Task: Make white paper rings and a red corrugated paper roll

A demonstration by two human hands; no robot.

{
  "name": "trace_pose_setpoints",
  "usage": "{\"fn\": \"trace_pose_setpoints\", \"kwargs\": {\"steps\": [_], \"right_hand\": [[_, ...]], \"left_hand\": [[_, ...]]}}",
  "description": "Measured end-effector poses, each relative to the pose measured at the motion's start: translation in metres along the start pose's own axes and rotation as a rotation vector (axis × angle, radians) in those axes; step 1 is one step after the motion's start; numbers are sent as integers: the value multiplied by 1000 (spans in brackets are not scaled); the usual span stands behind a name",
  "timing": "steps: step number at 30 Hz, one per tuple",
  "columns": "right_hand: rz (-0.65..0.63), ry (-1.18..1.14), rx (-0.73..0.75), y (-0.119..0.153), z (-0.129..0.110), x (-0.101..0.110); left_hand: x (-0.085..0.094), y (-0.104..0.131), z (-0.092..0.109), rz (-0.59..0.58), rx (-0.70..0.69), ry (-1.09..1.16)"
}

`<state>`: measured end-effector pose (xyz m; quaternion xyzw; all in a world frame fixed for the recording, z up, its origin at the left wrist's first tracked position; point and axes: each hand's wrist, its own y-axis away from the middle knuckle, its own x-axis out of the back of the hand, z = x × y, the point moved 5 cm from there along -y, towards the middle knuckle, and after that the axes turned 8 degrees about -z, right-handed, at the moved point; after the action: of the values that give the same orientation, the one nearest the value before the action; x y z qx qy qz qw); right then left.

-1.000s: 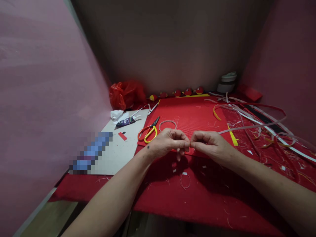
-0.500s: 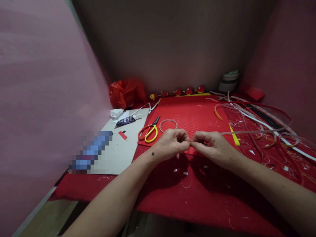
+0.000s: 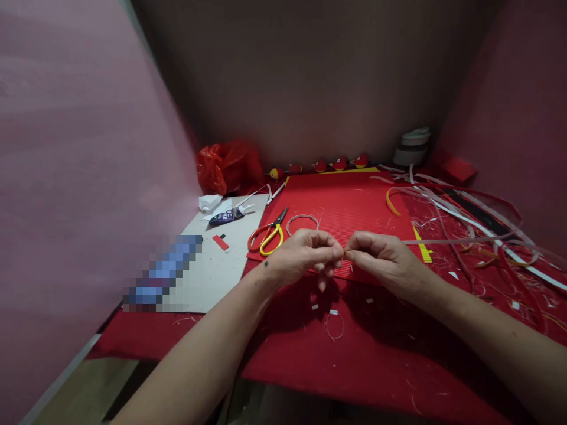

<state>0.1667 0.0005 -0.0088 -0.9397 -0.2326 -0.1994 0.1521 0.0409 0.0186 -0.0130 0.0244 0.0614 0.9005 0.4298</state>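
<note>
Two bare hands meet over the near edge of a red corrugated sheet (image 3: pixel 349 198) on a red-covered bench (image 3: pixel 283 357). The left hand (image 3: pixel 310 255) and right hand (image 3: pixel 385 260) are fingertip to fingertip, each seemingly pinched on one small orange piece (image 3: pixel 345 252); the fingers hide most of it. Its tininess probably explains the thumb-and-finger grip, with both hands steadying it. One pair of scissors (image 3: pixel 277 223) lies just beside the left hand, presumably for easy reach. One glue-like tube (image 3: pixel 225 216) rests on a grey board (image 3: pixel 212 277), perhaps to spare the cloth.

Counted: five small bird-like figures (image 3: pixel 339 164) in a row at the back, apparently out of the way; two thin loops, one on the sheet (image 3: pixel 302 215), one on the cloth nearer the person (image 3: pixel 342 326); one lidded container (image 3: pixel 411 152), far right. The strips (image 3: pixel 473 216) at right are too tangled to count.
</note>
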Motion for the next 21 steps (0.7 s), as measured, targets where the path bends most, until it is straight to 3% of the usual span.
{"fn": "trace_pose_setpoints", "kwargs": {"steps": [3,8,21], "right_hand": [[-14,-24,26,1,-3,0],[-52,-128,27,2,-6,-1],[-172,-289,6,3,-16,-6]], "left_hand": [[0,-1,-2,-9,-1,66],[-3,-4,-1,-124,-38,161],[-1,-5,-6,-189,-39,304]]}}
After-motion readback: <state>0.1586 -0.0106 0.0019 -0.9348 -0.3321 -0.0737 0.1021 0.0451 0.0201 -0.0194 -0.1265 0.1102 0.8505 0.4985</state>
